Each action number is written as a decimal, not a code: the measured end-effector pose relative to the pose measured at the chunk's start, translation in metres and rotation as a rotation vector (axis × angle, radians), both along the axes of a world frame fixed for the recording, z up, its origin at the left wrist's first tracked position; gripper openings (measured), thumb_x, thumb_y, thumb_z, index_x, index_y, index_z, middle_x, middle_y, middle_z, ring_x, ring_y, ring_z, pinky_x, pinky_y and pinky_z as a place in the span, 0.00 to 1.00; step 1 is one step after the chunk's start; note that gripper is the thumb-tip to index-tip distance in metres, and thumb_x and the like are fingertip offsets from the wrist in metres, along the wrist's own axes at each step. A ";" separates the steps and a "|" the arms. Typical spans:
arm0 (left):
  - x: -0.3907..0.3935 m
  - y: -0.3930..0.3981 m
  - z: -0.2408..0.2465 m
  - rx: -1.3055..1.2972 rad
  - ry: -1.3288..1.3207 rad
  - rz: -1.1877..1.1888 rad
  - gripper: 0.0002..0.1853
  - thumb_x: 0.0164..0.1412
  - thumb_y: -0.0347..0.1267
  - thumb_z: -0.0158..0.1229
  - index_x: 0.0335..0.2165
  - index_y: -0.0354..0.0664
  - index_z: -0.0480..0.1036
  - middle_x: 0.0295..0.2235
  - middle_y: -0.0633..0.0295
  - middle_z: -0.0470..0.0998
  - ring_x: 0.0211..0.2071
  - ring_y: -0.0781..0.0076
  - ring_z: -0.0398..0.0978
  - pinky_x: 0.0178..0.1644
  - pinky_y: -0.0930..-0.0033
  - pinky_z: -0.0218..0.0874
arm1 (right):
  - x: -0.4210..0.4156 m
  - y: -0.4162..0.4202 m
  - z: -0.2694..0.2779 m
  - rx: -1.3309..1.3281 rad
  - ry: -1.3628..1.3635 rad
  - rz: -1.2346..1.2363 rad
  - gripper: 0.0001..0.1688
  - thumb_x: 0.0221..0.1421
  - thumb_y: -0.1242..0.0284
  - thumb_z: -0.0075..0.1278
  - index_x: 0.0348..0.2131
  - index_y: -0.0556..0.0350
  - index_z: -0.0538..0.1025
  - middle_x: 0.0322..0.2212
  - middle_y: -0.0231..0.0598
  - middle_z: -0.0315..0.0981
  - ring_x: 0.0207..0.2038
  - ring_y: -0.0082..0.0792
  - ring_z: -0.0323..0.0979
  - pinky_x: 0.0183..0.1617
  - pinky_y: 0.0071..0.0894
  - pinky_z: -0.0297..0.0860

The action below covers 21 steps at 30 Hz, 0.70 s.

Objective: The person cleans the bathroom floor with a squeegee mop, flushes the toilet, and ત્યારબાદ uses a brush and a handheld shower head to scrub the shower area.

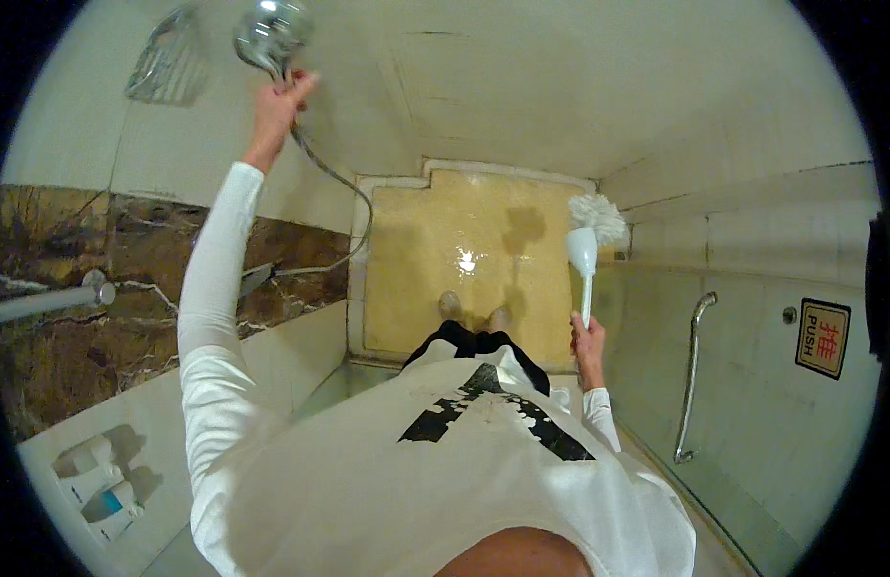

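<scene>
My left hand (pixel 273 115), raised at the upper left, grips the neck of a chrome handheld shower head (pixel 273 32). The shower head is cut by the top of the view, and I cannot tell whether water runs from it. A flexible metal hose (pixel 344 177) loops from below this hand to a wall fitting (pixel 261 278) partly behind my sleeve. Low on the right, my right hand (pixel 589 345) is closed around the thin white handle of a toilet brush (pixel 583 252). Its white bristle head points away from me, above the right side of the wet yellow floor (pixel 416 281).
A metal wire shelf (pixel 169 58) is on the left wall, with a metal rail (pixel 48 303) and white dispensers (pixel 95 472) lower down. To the right is a glass door with a metal handle (pixel 693 375) and a sign (pixel 823 337) bearing writing. A raised curb (pixel 517 171) borders the floor.
</scene>
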<state>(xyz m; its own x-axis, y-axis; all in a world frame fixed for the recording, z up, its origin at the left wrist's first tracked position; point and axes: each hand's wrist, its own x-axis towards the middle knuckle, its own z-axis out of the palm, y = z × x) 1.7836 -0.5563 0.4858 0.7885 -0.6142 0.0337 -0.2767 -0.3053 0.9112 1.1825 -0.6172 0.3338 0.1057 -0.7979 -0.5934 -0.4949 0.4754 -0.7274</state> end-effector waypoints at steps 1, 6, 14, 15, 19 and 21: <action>-0.015 0.002 -0.018 0.121 0.009 -0.028 0.19 0.47 0.42 0.59 0.31 0.38 0.73 0.21 0.68 0.70 0.22 0.81 0.64 0.26 0.76 0.54 | -0.004 0.000 -0.001 0.003 0.013 0.001 0.16 0.49 0.64 0.50 0.18 0.54 0.66 0.09 0.23 0.55 0.08 0.17 0.51 0.09 0.20 0.50; -0.063 0.003 -0.138 0.268 0.125 -0.215 0.18 0.47 0.42 0.59 0.29 0.38 0.70 0.21 0.66 0.69 0.23 0.78 0.63 0.28 0.73 0.55 | -0.051 0.004 -0.037 0.011 0.070 0.063 0.18 0.47 0.61 0.52 0.19 0.55 0.67 0.09 0.24 0.57 0.09 0.17 0.54 0.11 0.21 0.52; -0.138 -0.086 -0.202 0.476 0.294 -0.507 0.16 0.43 0.35 0.63 0.26 0.35 0.67 0.22 0.66 0.68 0.27 0.78 0.64 0.32 0.72 0.57 | -0.089 -0.015 -0.050 -0.349 0.507 0.381 0.21 0.47 0.59 0.50 0.23 0.63 0.70 0.13 0.49 0.65 0.17 0.43 0.67 0.22 0.40 0.61; -0.162 -0.096 -0.194 0.233 0.375 -0.524 0.14 0.42 0.31 0.64 0.27 0.35 0.69 0.22 0.67 0.69 0.27 0.79 0.65 0.31 0.74 0.58 | -0.091 -0.023 -0.044 -0.317 0.544 0.400 0.21 0.47 0.60 0.50 0.24 0.64 0.71 0.14 0.52 0.65 0.19 0.47 0.68 0.24 0.42 0.62; -0.167 -0.133 -0.228 0.413 0.219 -0.663 0.11 0.44 0.29 0.62 0.28 0.36 0.69 0.23 0.68 0.69 0.26 0.78 0.66 0.30 0.75 0.58 | -0.091 -0.054 -0.044 -0.358 0.626 0.593 0.18 0.47 0.62 0.49 0.25 0.62 0.72 0.18 0.52 0.69 0.22 0.52 0.69 0.25 0.45 0.63; -0.182 -0.163 -0.226 0.424 0.278 -0.712 0.11 0.44 0.29 0.61 0.28 0.37 0.70 0.23 0.68 0.69 0.25 0.78 0.65 0.29 0.75 0.58 | -0.086 -0.076 -0.040 -0.328 0.735 0.644 0.16 0.47 0.63 0.49 0.25 0.61 0.73 0.22 0.51 0.70 0.24 0.52 0.69 0.28 0.45 0.64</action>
